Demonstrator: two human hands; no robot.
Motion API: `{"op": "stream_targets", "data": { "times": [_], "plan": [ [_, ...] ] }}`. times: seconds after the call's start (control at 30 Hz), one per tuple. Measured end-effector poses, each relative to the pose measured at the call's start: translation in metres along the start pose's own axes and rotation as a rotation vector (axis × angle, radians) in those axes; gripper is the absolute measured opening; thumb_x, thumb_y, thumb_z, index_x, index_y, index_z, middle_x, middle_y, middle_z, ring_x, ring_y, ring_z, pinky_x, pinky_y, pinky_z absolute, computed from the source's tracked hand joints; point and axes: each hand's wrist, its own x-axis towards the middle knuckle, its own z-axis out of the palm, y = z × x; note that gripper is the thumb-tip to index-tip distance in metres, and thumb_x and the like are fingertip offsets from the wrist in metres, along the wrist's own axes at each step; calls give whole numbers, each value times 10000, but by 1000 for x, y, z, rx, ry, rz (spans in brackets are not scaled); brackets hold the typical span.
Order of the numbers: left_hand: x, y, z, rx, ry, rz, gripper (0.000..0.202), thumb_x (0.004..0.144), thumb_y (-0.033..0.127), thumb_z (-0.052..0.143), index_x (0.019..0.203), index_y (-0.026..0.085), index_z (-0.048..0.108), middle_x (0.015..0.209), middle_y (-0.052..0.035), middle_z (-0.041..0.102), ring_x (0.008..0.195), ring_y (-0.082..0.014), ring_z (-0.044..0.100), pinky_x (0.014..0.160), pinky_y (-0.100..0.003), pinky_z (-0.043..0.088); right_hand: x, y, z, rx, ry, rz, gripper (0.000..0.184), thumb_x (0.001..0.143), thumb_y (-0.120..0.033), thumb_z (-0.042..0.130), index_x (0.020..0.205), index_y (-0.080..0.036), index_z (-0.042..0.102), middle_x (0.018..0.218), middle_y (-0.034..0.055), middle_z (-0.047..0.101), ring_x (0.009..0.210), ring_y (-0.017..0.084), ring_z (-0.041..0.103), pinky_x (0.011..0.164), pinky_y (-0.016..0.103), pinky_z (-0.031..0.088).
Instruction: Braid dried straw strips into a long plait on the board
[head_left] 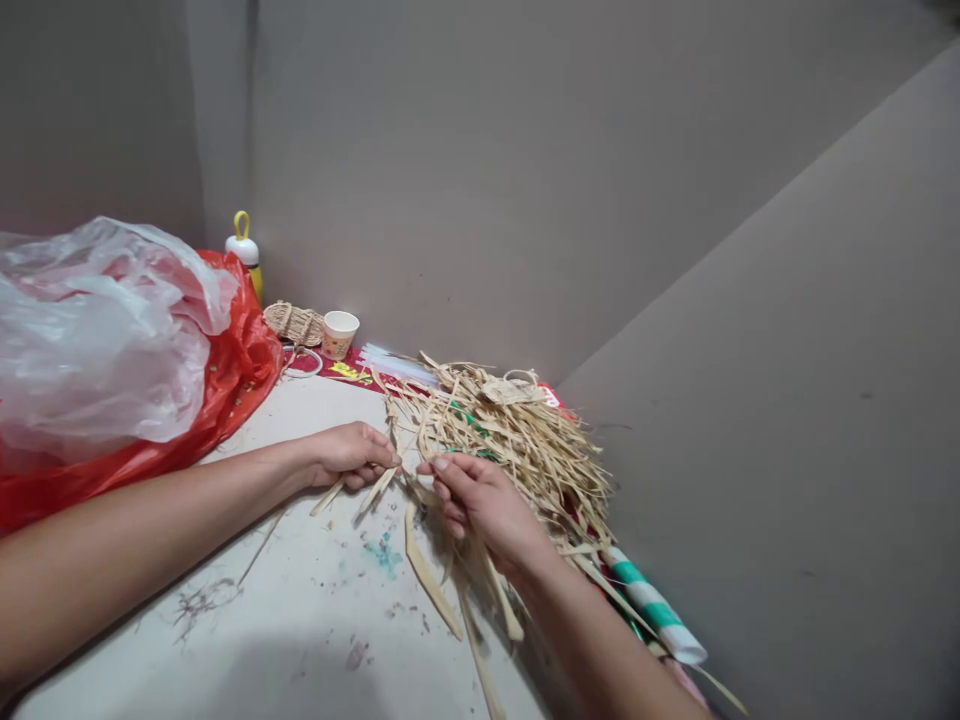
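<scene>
A loose heap of pale dried straw strips (pixel 517 435) lies on the white table (pixel 300 620) against the right wall. My left hand (pixel 349 455) is closed around a few flat straw strips (pixel 375 488) that stick out below its fingers. My right hand (pixel 484 505) is closed too, pinching strips at the heap's near edge. Longer strips (pixel 435 580) trail from under it toward me. The fingertips of both hands nearly meet at the same bundle.
A red plastic bag (pixel 232 380) with a clear bag (pixel 97 340) on top fills the left. At the back stand a yellow bottle (pixel 246 255), a woven straw piece (pixel 294 322) and a paper cup (pixel 339 333). A green-striped roll (pixel 652 605) lies at right. Grey walls close in.
</scene>
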Motion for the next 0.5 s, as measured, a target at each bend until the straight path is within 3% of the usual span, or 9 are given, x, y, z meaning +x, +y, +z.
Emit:
{"op": "stream_targets", "data": {
  "times": [0.2,0.33,0.5],
  "plan": [
    [-2,3,2,-39,-21,9,293,573,322,741,598,144,508,393,98,302,342,-7,168,361,-188,65,22,20,11,6,95,-160,333,733,-367,654,978,-174,537,520,-63,573,347,56,400,341,160,355],
    [-2,4,2,-47,-6,-2,295,579,315,742,596,146,500,405,95,311,346,-7,171,363,-186,66,28,17,13,36,176,-181,251,715,-356,669,805,-183,511,570,-41,617,380,62,465,356,158,382],
    [-1,3,3,-43,-5,14,278,602,312,729,594,145,507,391,101,278,343,-6,157,366,-190,59,30,12,16,19,221,-188,267,622,-339,745,731,-138,608,604,-14,619,415,61,492,364,160,400]
  ]
}}
